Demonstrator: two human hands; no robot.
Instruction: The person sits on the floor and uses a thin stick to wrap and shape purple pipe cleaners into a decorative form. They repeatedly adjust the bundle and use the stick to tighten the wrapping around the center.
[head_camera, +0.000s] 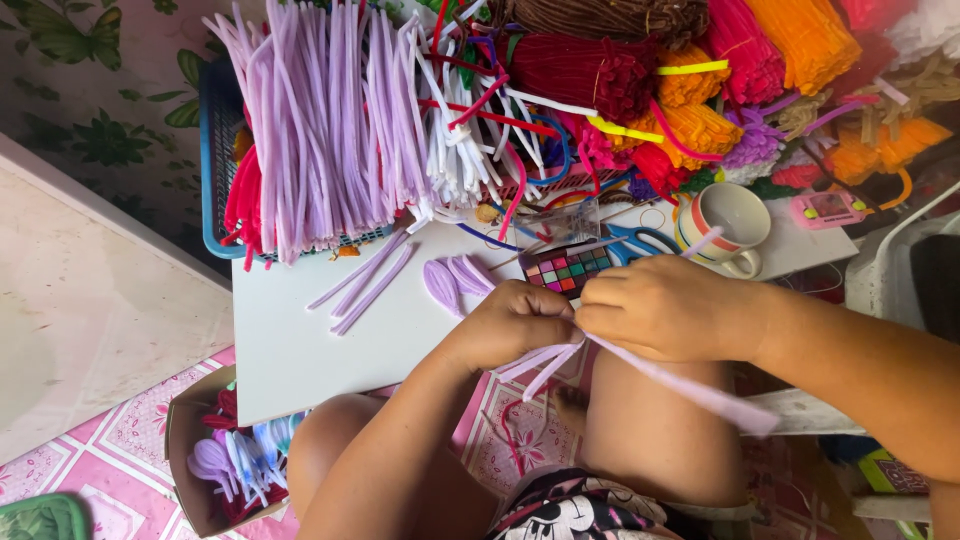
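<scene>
Left hand (515, 325) and right hand (655, 305): knuckle to knuckle over the near edge of a white table (300, 350), fingers of both curled and pressed together, pinching between them a small bunch of lilac pipe cleaners (550, 360) whose short ends hang below the left hand and whose long end runs down to the right past the knee. On the table just beyond the hands: finished lilac loops (455, 280), loose lilac stems (365, 285), a small paint palette (570, 270), blue-handled scissors (640, 240), a cup (735, 220). Behind: a blue basket (215, 150) stacked with long lilac and white stems, bundles in red, orange and brown; a cardboard box (185, 440) of made pieces stands on the floor at lower left.
</scene>
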